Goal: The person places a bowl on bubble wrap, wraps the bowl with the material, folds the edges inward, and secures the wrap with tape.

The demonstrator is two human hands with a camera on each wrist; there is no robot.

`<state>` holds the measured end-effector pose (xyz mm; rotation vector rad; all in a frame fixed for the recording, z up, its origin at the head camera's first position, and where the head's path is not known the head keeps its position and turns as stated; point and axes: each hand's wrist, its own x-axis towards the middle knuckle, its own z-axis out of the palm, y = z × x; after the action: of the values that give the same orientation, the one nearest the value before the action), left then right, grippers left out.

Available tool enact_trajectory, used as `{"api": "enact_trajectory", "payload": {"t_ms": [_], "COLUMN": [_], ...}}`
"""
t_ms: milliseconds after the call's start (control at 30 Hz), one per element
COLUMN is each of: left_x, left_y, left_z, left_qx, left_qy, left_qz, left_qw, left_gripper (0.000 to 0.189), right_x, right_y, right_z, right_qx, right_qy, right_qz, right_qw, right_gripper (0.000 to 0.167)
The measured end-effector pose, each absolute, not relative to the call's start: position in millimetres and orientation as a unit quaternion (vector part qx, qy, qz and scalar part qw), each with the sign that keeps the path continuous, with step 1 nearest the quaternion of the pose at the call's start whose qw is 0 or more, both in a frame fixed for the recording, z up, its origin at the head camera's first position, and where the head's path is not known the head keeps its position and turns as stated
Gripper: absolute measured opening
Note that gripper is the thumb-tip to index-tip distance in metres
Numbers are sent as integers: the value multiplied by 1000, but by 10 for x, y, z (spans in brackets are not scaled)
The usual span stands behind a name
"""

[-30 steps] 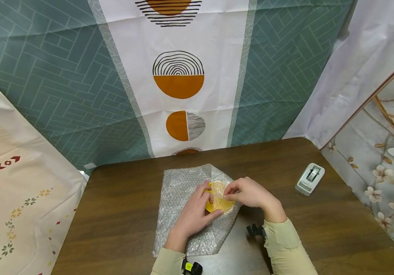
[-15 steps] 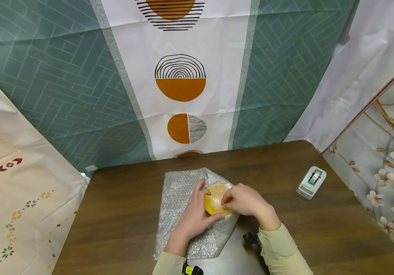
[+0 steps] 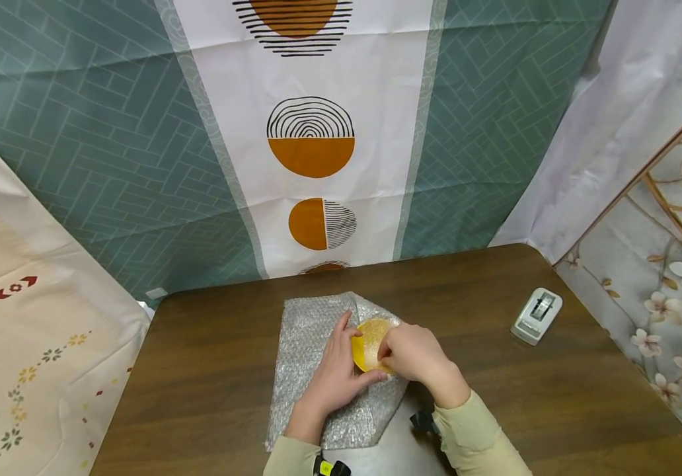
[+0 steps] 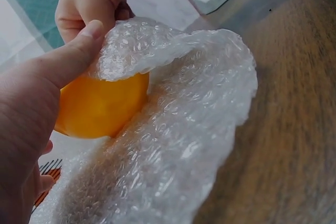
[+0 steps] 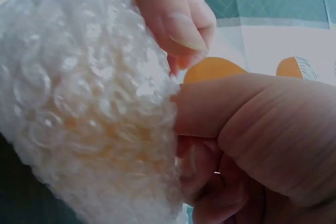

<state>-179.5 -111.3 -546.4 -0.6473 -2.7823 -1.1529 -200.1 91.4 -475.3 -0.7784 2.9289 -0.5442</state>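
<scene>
A round yellow bowl [image 3: 361, 350] lies on a sheet of bubble wrap [image 3: 308, 344], and a flap of that wrap is folded over much of it. My left hand [image 3: 330, 378] holds the bowl from the left, thumb along its near side and fingers at the far side. In the left wrist view the thumb presses the flap's edge above the smooth bowl [image 4: 102, 106]. My right hand [image 3: 415, 354] pinches the bubble wrap [image 5: 89, 93] over the right part of the bowl. Its fingertips are partly hidden in the head view.
All this is on a brown wooden table [image 3: 210, 370]. A small white and grey device [image 3: 536, 316], shaped like a tape dispenser, stands to the right. Patterned curtains [image 3: 156, 165] hang behind the table and at both sides.
My right hand has moved left and nearer over the bowl, drawing the wrap with it. The left hand keeps its place, its upper fingers slightly more upright.
</scene>
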Motion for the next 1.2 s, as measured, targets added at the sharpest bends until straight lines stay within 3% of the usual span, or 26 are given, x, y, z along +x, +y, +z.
{"api": "enact_trajectory", "payload": {"t_ms": [533, 800, 1033, 1200], "left_x": [-1803, -1814, -1803, -1801], "left_y": [-1104, -1090, -1117, -1157], "left_z": [-5509, -5512, -5491, -5497], "left_qx": [-223, -224, -227, -238], "left_qy": [-897, -896, -897, -889], "left_qz": [-381, -383, -379, -390], "left_qw": [6, -8, -21, -23], "left_gripper": [73, 75, 73, 65], "right_x": [-1960, -1903, -1869, -1850], "right_y": [867, 918, 1047, 1090], "right_z": [-4761, -4635, -4547, -4609], "right_qx": [-319, -360, -365, -360], "right_qy": [943, 933, 924, 926], "right_qz": [-87, -25, -57, -55], "right_qw": [-32, 1, 98, 98], "right_gripper": [16, 18, 32, 31]}}
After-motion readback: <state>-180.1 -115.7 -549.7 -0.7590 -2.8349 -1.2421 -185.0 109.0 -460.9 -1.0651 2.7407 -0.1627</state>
